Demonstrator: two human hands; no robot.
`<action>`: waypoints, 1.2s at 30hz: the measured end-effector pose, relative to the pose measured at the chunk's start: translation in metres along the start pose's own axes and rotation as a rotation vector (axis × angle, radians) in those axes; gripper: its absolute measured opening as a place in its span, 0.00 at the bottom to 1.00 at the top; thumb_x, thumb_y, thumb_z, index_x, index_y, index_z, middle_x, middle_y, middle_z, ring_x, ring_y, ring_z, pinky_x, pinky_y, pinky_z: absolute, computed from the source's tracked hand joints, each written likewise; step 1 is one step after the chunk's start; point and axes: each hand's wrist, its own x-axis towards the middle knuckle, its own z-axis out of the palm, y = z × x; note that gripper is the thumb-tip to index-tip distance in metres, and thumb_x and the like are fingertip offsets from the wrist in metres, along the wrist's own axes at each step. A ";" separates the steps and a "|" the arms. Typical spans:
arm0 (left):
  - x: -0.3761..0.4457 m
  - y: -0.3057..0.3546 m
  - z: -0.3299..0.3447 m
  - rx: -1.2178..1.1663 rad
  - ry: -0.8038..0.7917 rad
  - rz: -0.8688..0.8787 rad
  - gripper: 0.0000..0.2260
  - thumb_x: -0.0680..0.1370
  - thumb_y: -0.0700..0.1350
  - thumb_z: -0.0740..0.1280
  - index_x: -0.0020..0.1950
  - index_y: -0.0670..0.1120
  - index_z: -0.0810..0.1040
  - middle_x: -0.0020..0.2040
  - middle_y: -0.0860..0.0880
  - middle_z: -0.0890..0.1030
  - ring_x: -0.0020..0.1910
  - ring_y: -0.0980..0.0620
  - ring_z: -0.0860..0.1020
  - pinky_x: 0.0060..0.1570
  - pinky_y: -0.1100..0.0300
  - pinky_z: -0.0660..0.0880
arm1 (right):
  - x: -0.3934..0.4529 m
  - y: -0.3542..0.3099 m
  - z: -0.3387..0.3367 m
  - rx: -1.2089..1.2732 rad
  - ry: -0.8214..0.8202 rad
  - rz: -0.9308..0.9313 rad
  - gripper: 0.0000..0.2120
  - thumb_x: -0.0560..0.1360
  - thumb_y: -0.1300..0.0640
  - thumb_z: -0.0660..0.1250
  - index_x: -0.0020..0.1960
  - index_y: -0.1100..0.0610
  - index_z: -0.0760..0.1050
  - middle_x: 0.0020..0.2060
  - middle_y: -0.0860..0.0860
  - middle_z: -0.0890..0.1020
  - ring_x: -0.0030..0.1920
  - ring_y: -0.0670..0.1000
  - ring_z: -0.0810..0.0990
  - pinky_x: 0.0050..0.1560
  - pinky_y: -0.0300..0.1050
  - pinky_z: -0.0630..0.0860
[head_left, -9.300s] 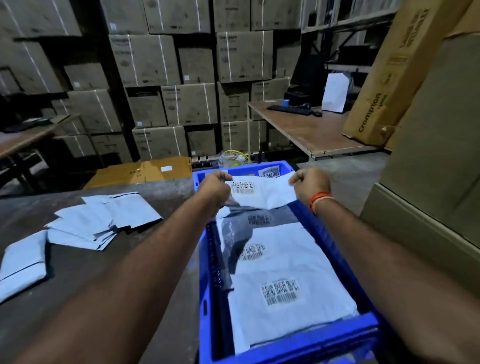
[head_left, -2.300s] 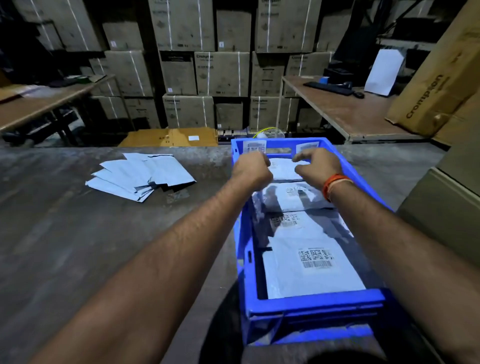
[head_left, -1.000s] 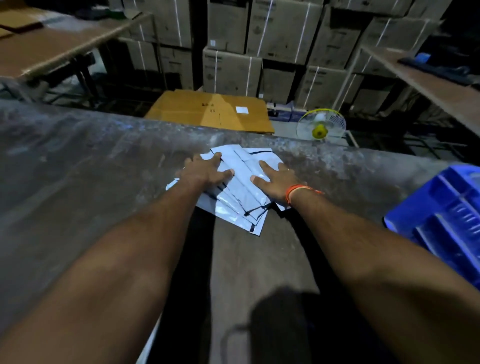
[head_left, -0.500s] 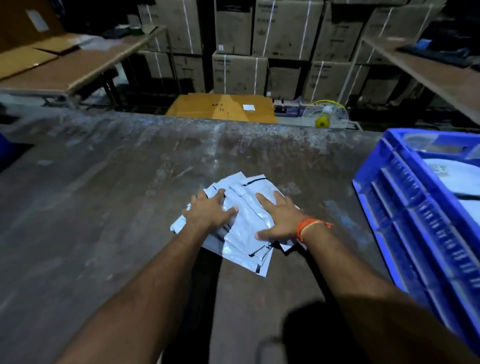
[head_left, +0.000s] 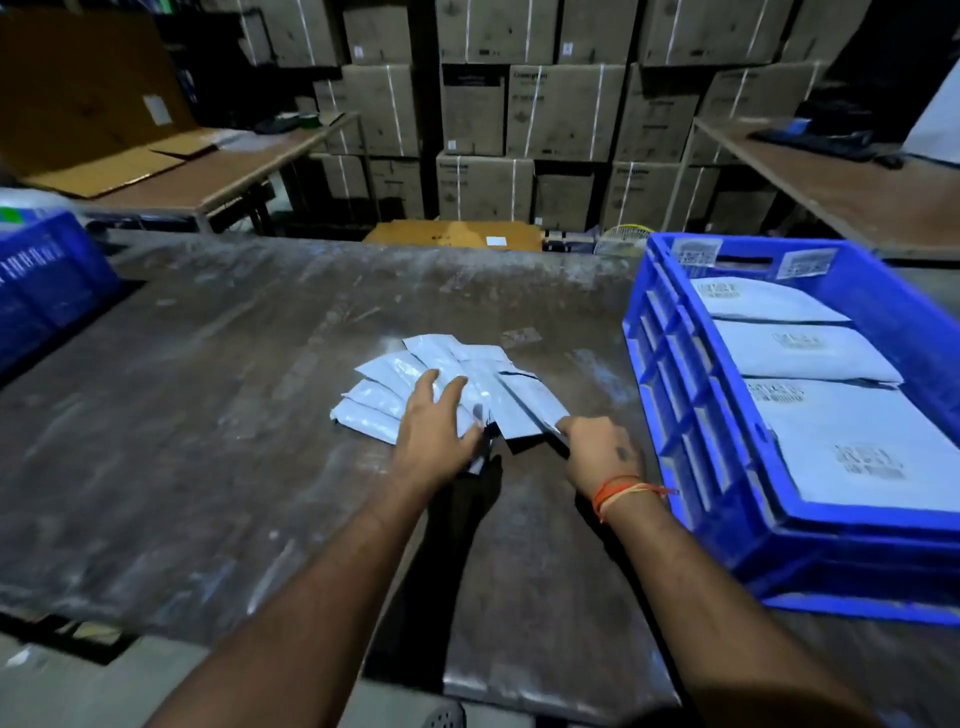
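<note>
White plastic packets (head_left: 441, 353) lie fanned out on the dark, scuffed table (head_left: 208, 415), just above the middle of the frame. We see both hands at the near edge of the fan.

Our left hand (head_left: 434, 441) lies on the lower left part of the fan. Its fingers are straight and a little spread, pressing the packets flat, and its thumb is at their near ends. Our right hand (head_left: 597, 449) is at the lower right corner of the fan. Its fingers are curled in and grip the near end of the rightmost packet. We cannot see how far they reach under it. An orange thread band (head_left: 621, 488) circles that wrist.

Half a second ago both hands lay flat on top of the packets. Since then the right hand has slid off to the corner and closed on it, while the left has stayed pressing. The fan itself keeps much the same spread.

Right of the hands, near but not touching, stands a blue crate (head_left: 670, 374). It holds larger white parcels (head_left: 800, 353) with printed labels, laid in an overlapping row. More of this crate shows now than before. Another blue crate (head_left: 41, 280) sits at the left edge of the frame. A flat cardboard sheet (head_left: 452, 234) lies beyond the far edge of the table. Strapped brown boxes (head_left: 561, 114) are stacked across the top of the frame.
</note>
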 end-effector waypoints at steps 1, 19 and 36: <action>-0.010 0.009 0.001 -0.030 0.010 0.046 0.30 0.75 0.54 0.71 0.76 0.53 0.68 0.79 0.43 0.59 0.74 0.41 0.66 0.67 0.50 0.70 | -0.011 0.002 -0.006 0.006 0.028 -0.007 0.17 0.73 0.61 0.63 0.59 0.49 0.78 0.51 0.59 0.83 0.52 0.63 0.83 0.51 0.51 0.80; -0.097 -0.008 0.004 -0.503 -0.056 -0.240 0.34 0.72 0.42 0.78 0.75 0.50 0.67 0.71 0.50 0.74 0.72 0.48 0.70 0.70 0.50 0.69 | -0.085 0.054 0.028 0.762 0.008 0.060 0.25 0.71 0.69 0.64 0.65 0.53 0.79 0.57 0.48 0.83 0.58 0.47 0.79 0.55 0.34 0.71; -0.070 0.047 0.007 0.059 0.161 -0.220 0.25 0.72 0.45 0.69 0.70 0.51 0.72 0.67 0.46 0.72 0.65 0.43 0.71 0.62 0.47 0.71 | -0.160 -0.025 0.058 0.796 -0.388 0.246 0.10 0.66 0.52 0.66 0.35 0.59 0.70 0.28 0.55 0.82 0.31 0.57 0.85 0.31 0.44 0.78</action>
